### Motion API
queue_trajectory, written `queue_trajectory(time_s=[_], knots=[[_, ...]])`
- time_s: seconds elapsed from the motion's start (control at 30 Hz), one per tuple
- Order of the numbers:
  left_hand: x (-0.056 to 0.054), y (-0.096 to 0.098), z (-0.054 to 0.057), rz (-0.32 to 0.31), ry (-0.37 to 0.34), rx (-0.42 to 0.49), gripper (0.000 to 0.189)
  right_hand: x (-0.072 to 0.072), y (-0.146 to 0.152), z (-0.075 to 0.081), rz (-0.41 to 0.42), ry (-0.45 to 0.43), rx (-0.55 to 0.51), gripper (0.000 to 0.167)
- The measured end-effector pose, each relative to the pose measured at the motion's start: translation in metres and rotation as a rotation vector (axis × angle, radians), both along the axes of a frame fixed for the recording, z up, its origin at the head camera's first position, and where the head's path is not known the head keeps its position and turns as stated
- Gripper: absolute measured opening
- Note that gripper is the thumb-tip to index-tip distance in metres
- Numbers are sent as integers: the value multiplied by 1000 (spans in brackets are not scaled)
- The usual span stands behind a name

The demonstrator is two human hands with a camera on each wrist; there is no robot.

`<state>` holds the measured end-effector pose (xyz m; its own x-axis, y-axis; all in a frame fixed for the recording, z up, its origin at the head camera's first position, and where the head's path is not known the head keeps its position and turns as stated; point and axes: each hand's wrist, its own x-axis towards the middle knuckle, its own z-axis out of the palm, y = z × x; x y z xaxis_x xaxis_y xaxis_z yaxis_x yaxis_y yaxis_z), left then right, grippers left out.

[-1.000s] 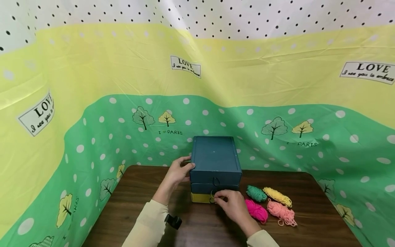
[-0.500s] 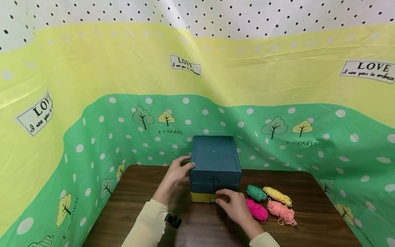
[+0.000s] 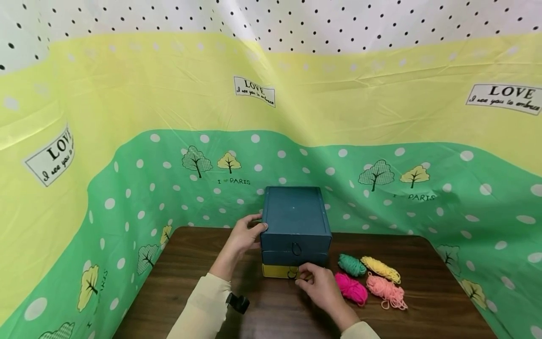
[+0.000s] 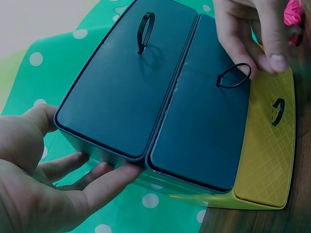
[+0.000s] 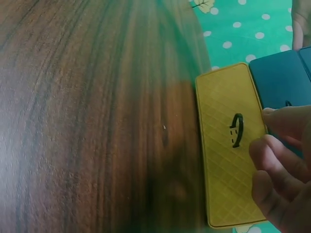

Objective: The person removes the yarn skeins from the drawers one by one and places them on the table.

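A small stack of drawers (image 3: pixel 295 212) has two blue drawers above a yellow drawer (image 5: pixel 226 179). Each front carries a black loop pull, seen in the left wrist view as the top loop (image 4: pixel 140 39), the middle loop (image 4: pixel 233 88) and the yellow drawer's loop (image 4: pixel 278 114). My left hand (image 3: pixel 243 238) rests against the stack's left side with spread fingers, thumb at the upper edge. In front of the yellow drawer is my right hand (image 3: pixel 322 285), fingers loosely bent around nothing. Its fingertips lie close to the middle loop, which overlaps them in the left wrist view.
Right of the stack lie several yarn skeins: green yarn (image 3: pixel 351 265), yellow yarn (image 3: pixel 381 270), magenta yarn (image 3: pixel 351 289) and pink yarn (image 3: pixel 386 291). The brown wooden table (image 3: pixel 190 278) meets a green and yellow patterned curtain (image 3: pixel 254 155) behind.
The right fingertips, which pinched a loop at the lower drawers a second ago, have come off it and shifted slightly right and down. The left hand and the stack have stayed put.
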<state>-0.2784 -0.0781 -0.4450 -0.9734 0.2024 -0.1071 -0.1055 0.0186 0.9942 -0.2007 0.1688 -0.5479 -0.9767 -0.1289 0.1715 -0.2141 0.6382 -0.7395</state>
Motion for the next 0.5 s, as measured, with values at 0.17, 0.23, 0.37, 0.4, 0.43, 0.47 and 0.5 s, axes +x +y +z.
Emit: queue_trajectory(time_s=[0.17, 0.23, 0.37, 0.4, 0.43, 0.47, 0.5], knots=[[-1, 0, -2, -3, -1, 7, 58, -3, -2, -10, 57, -4, 49, 20], [-2, -1, -3, -4, -5, 9, 58, -4, -3, -13, 70, -1, 63, 21], [-2, -1, -4, -2, -3, -7, 58, -4, -4, -20, 77, 9, 81, 21], [-3, -1, -4, -1, -1, -14, 58, -4, -4, -22, 77, 10, 82, 21], [-3, -1, -4, 0, 1, -19, 58, -5, -4, -23, 79, 7, 88, 20], [-3, -2, -3, 1, 2, -22, 58, -5, -5, -24, 83, 5, 92, 20], [-3, -2, -3, 2, 2, -23, 58, -5, -5, -25, 89, 0, 95, 20]])
